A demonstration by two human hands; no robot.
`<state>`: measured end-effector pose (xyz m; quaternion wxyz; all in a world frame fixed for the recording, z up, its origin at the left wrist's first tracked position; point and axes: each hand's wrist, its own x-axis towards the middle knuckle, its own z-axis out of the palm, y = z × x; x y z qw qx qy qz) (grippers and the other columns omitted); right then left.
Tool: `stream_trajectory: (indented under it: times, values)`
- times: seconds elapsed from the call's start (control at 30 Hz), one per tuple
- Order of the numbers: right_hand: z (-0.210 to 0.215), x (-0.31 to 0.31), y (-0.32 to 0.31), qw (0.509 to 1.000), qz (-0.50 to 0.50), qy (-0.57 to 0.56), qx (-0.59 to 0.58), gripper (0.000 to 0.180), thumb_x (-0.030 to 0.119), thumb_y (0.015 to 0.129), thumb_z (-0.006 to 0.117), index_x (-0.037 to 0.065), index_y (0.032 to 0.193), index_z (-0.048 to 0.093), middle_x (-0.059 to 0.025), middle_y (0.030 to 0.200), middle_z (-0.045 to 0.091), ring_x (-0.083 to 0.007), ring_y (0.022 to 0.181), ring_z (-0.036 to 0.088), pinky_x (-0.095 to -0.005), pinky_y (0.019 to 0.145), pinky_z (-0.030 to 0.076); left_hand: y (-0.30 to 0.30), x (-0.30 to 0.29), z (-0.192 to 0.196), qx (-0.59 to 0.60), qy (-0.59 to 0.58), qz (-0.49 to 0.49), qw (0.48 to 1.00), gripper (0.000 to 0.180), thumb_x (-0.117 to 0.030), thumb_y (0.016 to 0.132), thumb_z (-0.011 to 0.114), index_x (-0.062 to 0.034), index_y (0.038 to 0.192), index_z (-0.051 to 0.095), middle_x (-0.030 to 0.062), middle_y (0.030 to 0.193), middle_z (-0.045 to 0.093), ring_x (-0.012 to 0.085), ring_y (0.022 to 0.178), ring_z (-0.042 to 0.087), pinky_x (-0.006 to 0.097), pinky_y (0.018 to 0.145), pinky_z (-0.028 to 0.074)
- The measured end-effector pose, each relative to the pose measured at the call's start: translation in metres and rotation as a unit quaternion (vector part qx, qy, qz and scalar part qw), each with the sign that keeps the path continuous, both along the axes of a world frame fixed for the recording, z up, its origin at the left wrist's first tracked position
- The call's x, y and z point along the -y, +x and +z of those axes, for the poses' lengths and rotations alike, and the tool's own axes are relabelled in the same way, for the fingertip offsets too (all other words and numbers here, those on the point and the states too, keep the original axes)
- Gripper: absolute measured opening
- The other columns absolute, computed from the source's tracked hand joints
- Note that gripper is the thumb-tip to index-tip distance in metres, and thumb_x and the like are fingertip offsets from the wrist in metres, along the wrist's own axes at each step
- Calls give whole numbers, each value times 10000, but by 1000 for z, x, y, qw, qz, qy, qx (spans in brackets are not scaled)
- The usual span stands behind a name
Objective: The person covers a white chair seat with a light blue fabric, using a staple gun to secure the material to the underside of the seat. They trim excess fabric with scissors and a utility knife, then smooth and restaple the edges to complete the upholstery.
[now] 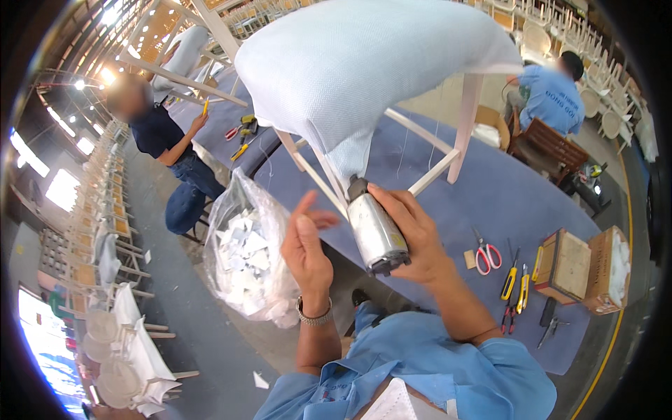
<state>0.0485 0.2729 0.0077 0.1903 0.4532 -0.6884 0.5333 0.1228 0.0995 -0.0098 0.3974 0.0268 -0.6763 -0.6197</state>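
The right hand (418, 236) gripped the tool (376, 227), its nose by the lower tip of the cloth (364, 77); the left hand (309, 255) was spread, empty. Working that corner seemed the step, calling next for steady aim. The chair (465, 126) stood on the surface (507, 192).

Glossy metal tool (376, 227) and matt, woven cloth seat (364, 73)

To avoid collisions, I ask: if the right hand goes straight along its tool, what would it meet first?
Probably the pale fabric corner: the silver tool in the right hand points at it, perhaps already touching; depth is unclear.
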Motion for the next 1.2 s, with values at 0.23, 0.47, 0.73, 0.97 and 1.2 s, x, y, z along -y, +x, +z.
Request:
stream_trajectory:
  times: [0.23,0.47,0.73,0.97,1.2]
  values:
    - [-6,-14,-5,998,34,-52,5,908,24,597,786,44,1452,483,-159,1202,606,-311,958,663,-326,829,543,-4,-14,21,14,-53,39,998,738,-564,1059,314,85,1313,557,88,896,675,133,750,616,249,726,489]
    - [-3,0,8,971,34,-235,31,651,93,784,755,-58,1372,519,-177,1260,642,-265,1085,673,-313,931,508,-84,33,11,-3,102,-91,991,793,-633,1031,323,67,1342,530,117,1228,637,187,1081,601,338,960,460]
    - [3,31,-11,963,79,-238,96,687,34,729,735,12,1387,535,-179,1276,645,-290,1119,673,-334,950,506,-106,21,7,-55,57,-41,996,780,-650,1013,372,94,1156,559,137,1111,640,170,998,608,308,844,493]
    - [1,38,-16,970,70,-215,94,683,68,733,728,28,1387,537,-176,1269,649,-301,1121,673,-340,945,512,-116,27,-7,-92,30,-22,995,718,-690,975,434,15,872,529,48,863,561,113,781,517,283,669,448]
    - [1,37,-19,975,66,-191,90,673,81,748,736,0,1383,528,-182,1253,640,-291,1106,667,-332,941,509,-118,28,-10,-90,57,-31,994,695,-657,1008,384,9,885,539,44,868,547,121,792,503,281,704,436]
